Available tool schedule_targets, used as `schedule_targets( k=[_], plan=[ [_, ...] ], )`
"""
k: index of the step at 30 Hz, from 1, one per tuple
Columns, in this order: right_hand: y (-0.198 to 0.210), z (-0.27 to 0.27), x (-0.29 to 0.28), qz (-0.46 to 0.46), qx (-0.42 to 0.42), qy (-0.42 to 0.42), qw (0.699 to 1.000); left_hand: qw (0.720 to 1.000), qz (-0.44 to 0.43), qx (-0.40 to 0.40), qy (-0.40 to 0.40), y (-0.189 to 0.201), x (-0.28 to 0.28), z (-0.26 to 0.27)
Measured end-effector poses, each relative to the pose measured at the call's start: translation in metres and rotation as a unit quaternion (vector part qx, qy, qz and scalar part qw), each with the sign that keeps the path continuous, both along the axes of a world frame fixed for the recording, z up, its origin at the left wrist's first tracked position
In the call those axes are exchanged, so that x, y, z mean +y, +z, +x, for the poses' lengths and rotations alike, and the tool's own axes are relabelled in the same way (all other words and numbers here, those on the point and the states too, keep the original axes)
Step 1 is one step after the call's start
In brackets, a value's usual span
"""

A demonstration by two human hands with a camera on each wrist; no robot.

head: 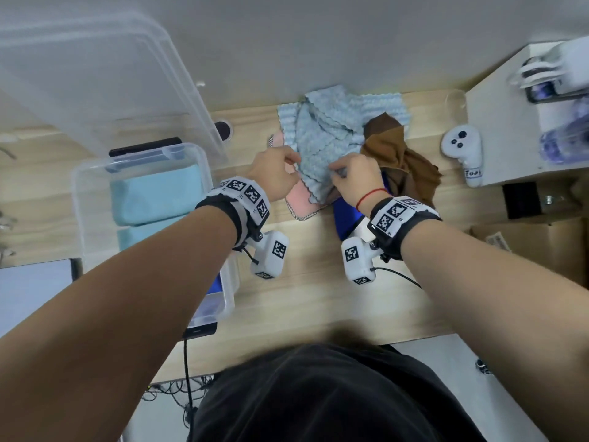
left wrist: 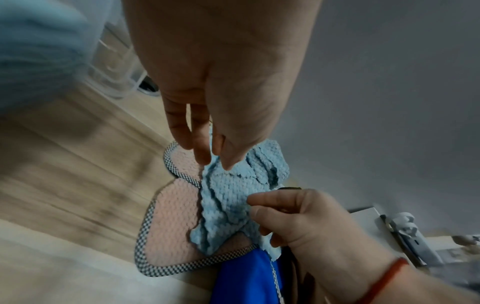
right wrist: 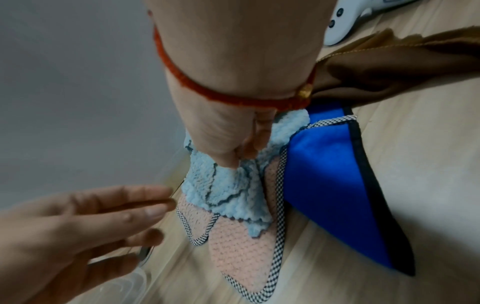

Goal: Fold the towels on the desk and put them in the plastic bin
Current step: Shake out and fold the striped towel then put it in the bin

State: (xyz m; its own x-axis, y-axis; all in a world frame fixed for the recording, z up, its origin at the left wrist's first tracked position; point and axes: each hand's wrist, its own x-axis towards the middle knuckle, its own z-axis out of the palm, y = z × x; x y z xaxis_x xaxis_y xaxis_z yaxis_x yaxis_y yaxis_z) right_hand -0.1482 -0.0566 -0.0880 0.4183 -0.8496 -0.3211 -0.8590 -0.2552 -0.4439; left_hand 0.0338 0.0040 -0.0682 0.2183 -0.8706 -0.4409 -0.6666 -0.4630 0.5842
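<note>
A rumpled light blue towel (head: 325, 135) (left wrist: 228, 197) (right wrist: 223, 191) lies on top of a pile at the back of the desk. Under it are a pink towel (head: 299, 199) (left wrist: 174, 222) (right wrist: 233, 246) with a checked border, a blue towel (head: 345, 218) (right wrist: 324, 174) and a brown towel (head: 401, 154) (right wrist: 389, 67). My right hand (head: 338, 170) (left wrist: 253, 206) (right wrist: 239, 162) pinches the light blue towel's near edge. My left hand (head: 287, 167) (left wrist: 215, 162) (right wrist: 145, 209) reaches to its left edge with straight fingers. The clear plastic bin (head: 75, 186) at left holds folded light blue towels (head: 156, 196).
The bin's clear lid (head: 111, 74) leans behind the bin. A white controller (head: 462, 151) lies right of the pile beside a white shelf (head: 503, 122). A cardboard box (head: 541, 244) stands at the right. Bare desk (head: 312, 298) lies in front of the pile.
</note>
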Motion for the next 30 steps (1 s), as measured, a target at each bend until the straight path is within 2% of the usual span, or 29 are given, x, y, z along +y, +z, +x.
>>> schedule_targets(
  k=[4, 7, 12, 16, 18, 21, 24, 26, 28, 30],
  plan=[
    [0.0, -0.011, -0.001, 0.001, -0.068, -0.006, 0.998, 0.997, 0.032, 0.04, 0.053, -0.016, -0.021, -0.015],
    [0.001, -0.018, -0.002, 0.024, -0.116, -0.007, 0.993, 0.987, 0.053, 0.08, 0.128, -0.022, -0.034, -0.024],
    [0.006, -0.024, -0.004, 0.091, -0.143, 0.016, 0.985, 0.98, 0.025, 0.098, 0.17, -0.015, -0.044, -0.029],
    [0.016, -0.023, -0.01, 0.089, -0.125, -0.004, 0.988, 0.983, -0.038, 0.092, 0.158, 0.015, -0.051, -0.031],
    [0.026, -0.019, -0.015, 0.068, -0.136, -0.035, 0.988, 0.977, -0.067, 0.135, 0.148, 0.04, -0.056, -0.031],
    [0.036, -0.013, -0.028, 0.015, -0.173, -0.095, 0.98, 0.954, -0.112, 0.224, 0.163, 0.075, -0.066, -0.027],
    [0.054, -0.008, -0.038, -0.03, -0.232, -0.131, 0.963, 0.945, -0.165, 0.241, 0.144, 0.107, -0.067, -0.024],
    [0.068, -0.007, -0.043, -0.036, -0.253, -0.102, 0.961, 0.946, -0.17, 0.244, 0.132, 0.122, -0.064, -0.023],
    [0.087, -0.005, -0.041, -0.02, -0.248, -0.025, 0.968, 0.951, -0.165, 0.235, 0.117, 0.135, -0.054, -0.023],
    [0.108, -0.003, -0.032, 0.003, -0.225, 0.055, 0.973, 0.963, -0.16, 0.193, 0.094, 0.147, -0.041, -0.024]
  ],
)
